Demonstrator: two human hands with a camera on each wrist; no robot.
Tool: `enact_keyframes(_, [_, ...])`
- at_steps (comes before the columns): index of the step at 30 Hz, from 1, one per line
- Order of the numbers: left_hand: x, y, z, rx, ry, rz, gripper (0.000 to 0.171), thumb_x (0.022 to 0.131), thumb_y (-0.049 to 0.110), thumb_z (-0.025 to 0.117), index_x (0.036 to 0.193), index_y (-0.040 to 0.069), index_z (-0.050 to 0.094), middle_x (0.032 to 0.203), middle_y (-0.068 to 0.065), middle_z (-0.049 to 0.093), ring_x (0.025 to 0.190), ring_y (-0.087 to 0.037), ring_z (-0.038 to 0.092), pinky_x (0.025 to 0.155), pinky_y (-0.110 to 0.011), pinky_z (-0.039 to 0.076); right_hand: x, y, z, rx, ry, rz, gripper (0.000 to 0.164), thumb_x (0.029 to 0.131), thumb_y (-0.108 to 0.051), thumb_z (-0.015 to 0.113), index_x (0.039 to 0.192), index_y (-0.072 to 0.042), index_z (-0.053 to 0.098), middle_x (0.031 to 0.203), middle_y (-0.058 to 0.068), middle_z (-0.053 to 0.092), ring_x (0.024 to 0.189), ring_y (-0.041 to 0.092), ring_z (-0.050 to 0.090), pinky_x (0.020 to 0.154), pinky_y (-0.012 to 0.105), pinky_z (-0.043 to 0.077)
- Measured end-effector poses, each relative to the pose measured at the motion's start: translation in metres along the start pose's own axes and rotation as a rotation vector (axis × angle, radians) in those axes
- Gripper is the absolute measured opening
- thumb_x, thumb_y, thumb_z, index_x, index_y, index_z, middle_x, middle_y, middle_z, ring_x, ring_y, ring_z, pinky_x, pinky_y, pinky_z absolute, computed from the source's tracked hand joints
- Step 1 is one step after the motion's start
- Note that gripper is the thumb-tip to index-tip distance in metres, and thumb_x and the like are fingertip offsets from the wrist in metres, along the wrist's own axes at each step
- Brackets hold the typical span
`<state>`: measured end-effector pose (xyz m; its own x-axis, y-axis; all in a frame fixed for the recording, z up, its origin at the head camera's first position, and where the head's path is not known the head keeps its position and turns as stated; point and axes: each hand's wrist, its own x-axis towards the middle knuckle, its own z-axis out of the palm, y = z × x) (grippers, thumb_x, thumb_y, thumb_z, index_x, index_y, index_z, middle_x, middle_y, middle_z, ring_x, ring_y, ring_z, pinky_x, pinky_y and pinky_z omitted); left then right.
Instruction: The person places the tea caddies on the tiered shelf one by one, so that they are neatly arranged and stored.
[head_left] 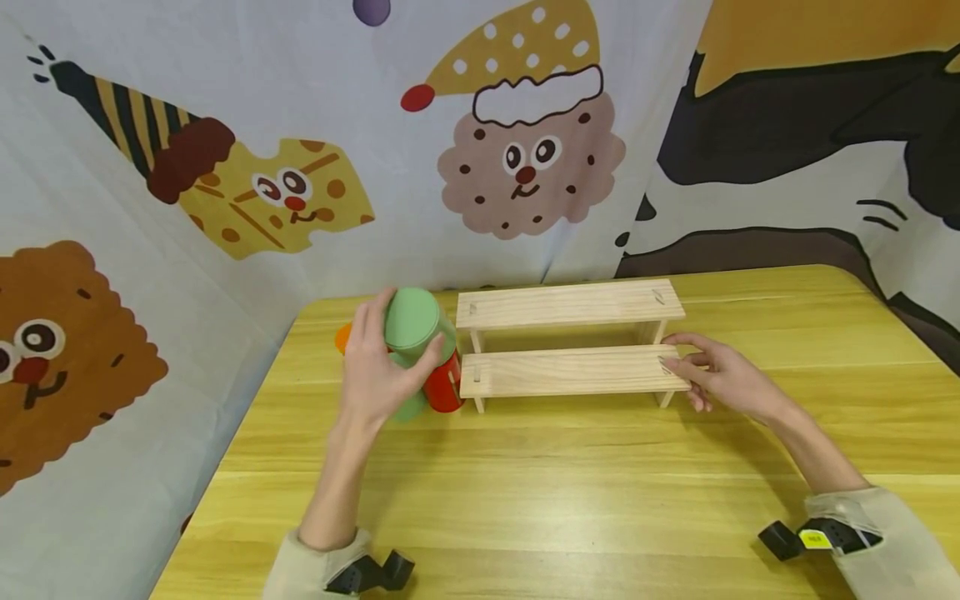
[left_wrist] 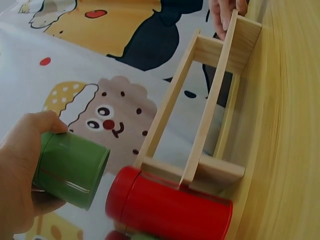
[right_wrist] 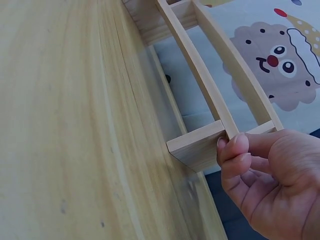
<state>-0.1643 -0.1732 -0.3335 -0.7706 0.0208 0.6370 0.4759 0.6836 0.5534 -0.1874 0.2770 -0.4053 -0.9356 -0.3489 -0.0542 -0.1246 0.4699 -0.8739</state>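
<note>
My left hand (head_left: pixel 373 379) grips a green cylindrical canister (head_left: pixel 414 318) at the shelf's left side. In the left wrist view the held green canister (left_wrist: pixel 70 167) is apart from a red canister (left_wrist: pixel 170 207) beside it. On the table, the red canister (head_left: pixel 444 389) stands at the left end of a two-tier wooden shelf (head_left: pixel 573 372), with another green canister (head_left: pixel 409 407) next to it, partly hidden by the hand. At the other end, my right hand (head_left: pixel 731 379) pinches the end of the front board; the right wrist view shows thumb and fingertips on the wood (right_wrist: pixel 227 127).
An orange object (head_left: pixel 342 337), mostly hidden, is behind the left hand. The wood-grain table (head_left: pixel 555 500) extends in front of the shelf. A cartoon-printed cloth (head_left: pixel 405 200) hangs along the back and left edges.
</note>
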Motion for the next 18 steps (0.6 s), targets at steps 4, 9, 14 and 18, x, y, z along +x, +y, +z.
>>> enact_keyframes(4, [0.002,0.006,0.008,-0.026,-0.018,0.027,0.076,0.08,0.032,0.08,0.142,0.001,0.048,0.124,-0.019,0.054,0.102,-0.035,0.059,0.081,-0.051,0.057,-0.001,0.0,0.0,0.009,0.007,0.0,0.05,0.106,-0.023,0.056,0.144,0.004,0.037,0.074,0.02,0.058,0.051,0.018,0.053,0.047,0.033,0.05])
enact_keyframes(9, [0.004,0.012,0.013,-0.045,-0.043,0.031,0.074,0.08,0.032,0.079,0.141,0.003,0.049,0.124,-0.018,0.054,0.103,-0.034,0.058,0.081,-0.05,0.057,-0.001,-0.001,0.001,0.015,0.018,0.005,0.05,0.106,-0.022,0.056,0.144,0.003,0.038,0.076,0.02,0.058,0.051,0.016,0.052,0.046,0.032,0.049])
enact_keyframes(14, [0.005,0.016,0.021,-0.061,-0.08,0.029,0.073,0.082,0.033,0.078,0.141,0.003,0.049,0.126,-0.017,0.054,0.105,-0.033,0.058,0.082,-0.05,0.057,0.0,-0.001,0.001,0.023,0.021,0.009,0.051,0.106,-0.021,0.056,0.145,0.004,0.036,0.076,0.018,0.059,0.05,0.015,0.05,0.045,0.031,0.046])
enact_keyframes(18, [0.006,0.019,0.028,-0.068,-0.106,0.033,0.074,0.082,0.034,0.077,0.142,0.003,0.048,0.127,-0.017,0.054,0.106,-0.033,0.058,0.084,-0.049,0.057,0.0,-0.002,0.002,0.041,0.019,0.02,0.053,0.106,-0.021,0.055,0.147,0.005,0.034,0.076,0.017,0.058,0.05,0.015,0.049,0.045,0.03,0.044])
